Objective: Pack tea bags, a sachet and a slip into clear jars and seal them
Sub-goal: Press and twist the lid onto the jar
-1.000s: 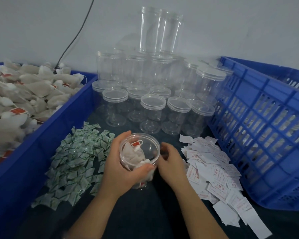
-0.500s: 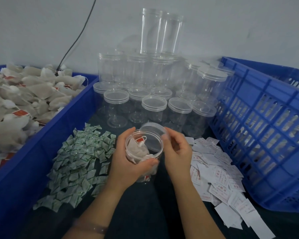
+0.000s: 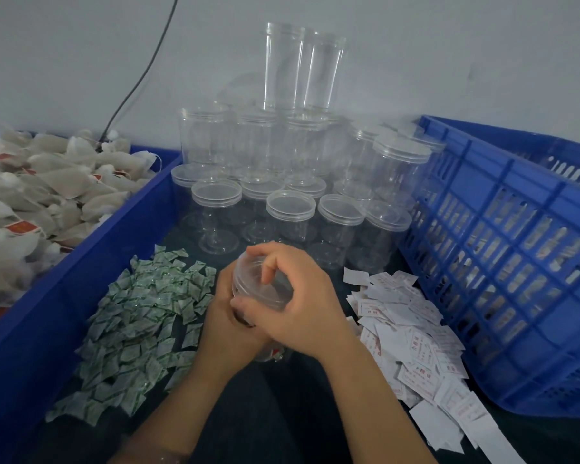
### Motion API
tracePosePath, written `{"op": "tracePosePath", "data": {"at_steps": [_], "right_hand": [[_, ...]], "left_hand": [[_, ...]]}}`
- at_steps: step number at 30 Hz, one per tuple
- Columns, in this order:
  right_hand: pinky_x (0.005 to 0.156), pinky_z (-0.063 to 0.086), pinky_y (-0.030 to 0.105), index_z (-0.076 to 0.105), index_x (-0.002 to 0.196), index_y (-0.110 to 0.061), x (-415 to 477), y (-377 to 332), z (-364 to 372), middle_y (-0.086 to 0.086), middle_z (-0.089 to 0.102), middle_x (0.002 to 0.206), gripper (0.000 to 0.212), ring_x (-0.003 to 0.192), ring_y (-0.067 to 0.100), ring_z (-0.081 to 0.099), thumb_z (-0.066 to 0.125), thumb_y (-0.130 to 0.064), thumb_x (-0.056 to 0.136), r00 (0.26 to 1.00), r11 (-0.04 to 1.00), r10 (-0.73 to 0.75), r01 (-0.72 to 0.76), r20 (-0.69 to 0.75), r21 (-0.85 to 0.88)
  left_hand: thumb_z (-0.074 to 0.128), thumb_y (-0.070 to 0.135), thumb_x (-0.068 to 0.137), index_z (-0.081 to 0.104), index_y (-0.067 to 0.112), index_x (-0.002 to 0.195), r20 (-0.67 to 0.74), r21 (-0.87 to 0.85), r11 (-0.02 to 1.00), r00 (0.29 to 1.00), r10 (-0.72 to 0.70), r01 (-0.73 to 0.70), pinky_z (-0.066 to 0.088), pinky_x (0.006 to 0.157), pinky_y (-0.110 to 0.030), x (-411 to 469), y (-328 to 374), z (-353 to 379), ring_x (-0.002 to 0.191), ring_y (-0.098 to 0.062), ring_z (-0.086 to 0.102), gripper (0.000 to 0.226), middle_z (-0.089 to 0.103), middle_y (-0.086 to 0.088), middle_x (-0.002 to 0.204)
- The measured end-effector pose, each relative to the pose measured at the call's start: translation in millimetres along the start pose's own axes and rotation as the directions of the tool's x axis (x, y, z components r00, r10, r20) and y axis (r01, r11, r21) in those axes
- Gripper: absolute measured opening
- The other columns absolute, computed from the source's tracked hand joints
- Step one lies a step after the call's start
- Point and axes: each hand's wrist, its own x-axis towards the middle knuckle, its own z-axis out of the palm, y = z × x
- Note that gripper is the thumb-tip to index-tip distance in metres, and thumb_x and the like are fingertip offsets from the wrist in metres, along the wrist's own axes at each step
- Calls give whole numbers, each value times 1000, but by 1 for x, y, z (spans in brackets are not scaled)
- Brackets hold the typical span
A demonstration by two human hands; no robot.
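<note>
**Plastic round clear jar [image 3: 268, 353] gripped in both hands, mid-table**

The left hand [image 3: 227, 329] wraps the jar from the left side, fingers curled round its wall. The right hand [image 3: 302, 309] comes over the top, with thumb and curled fingers clamped round the rim of a clear round plastic lid [image 3: 249, 276] that sits over the jar's mouth. I can't tell if it's threaded on or just resting there. Most of the jar is hidden by the hands, though a bit of red tag shows through the bottom.

The jar is held over the dark tabletop [image 3: 282, 416], between two piles. Just left of it is a heap of small green-and-white sachets [image 3: 138, 326], and just right a scatter of white paper slips with red print [image 3: 412, 333].

Behind the hands is a stack of empty clear jars [image 3: 282, 202], some lidded, some open, piled a few levels high against the grey wall [image 3: 449, 55].

On the far left, a solid blue plastic crate [image 3: 91, 262] is heaped with pale paper tea bags with red tags [image 3: 37, 202]. On the right is a blue lattice-sided crate [image 3: 503, 262]. A black cable [image 3: 138, 82] runs down the wall towards the tea bag crate.
</note>
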Motion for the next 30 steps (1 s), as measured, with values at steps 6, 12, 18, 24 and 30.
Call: {"op": "tracePosePath", "data": {"at_steps": [6,12,18,24,30], "right_hand": [[96,38,34,33,68,-32,8,-7,-11,-15,52,136,45,129,10,41,77,-37,70,973,979,115,-77,201,-187],[90,47,35,54,107,-40,18,-13,-12,-20,59,114,42,105,9,51,71,-43,69,952,964,154,-86,263,-250],[98,43,39,60,118,-39,21,-13,-10,-20,56,123,47,113,14,52,71,-42,71,945,951,154,-62,288,-303],[93,44,36,60,115,-41,24,-12,-12,-22,54,120,47,106,13,50,74,-42,70,939,937,153,-39,309,-348],[91,36,25,62,115,-37,28,-9,-17,-21,54,119,46,107,11,49,76,-38,71,924,940,100,33,369,-339]], "left_hand": [[78,30,59,53,15,125,11,-39,998,998,-55,55,53,86,-28,3,-6,-1,107,-14,64,72,66,1,116],[78,28,53,57,20,114,20,-40,997,998,-65,65,51,75,-13,2,-4,-1,96,-3,67,65,69,12,106],[75,30,57,58,14,109,76,-54,996,995,-68,72,51,73,-15,8,0,-1,92,-6,68,57,70,10,100],[76,24,58,56,4,113,126,-109,993,991,-42,56,52,75,-19,10,-1,-1,95,-12,69,62,70,0,103],[80,23,56,57,7,113,162,-88,994,986,-49,64,53,78,-22,13,-3,-4,99,-14,68,63,70,-1,105]]}}
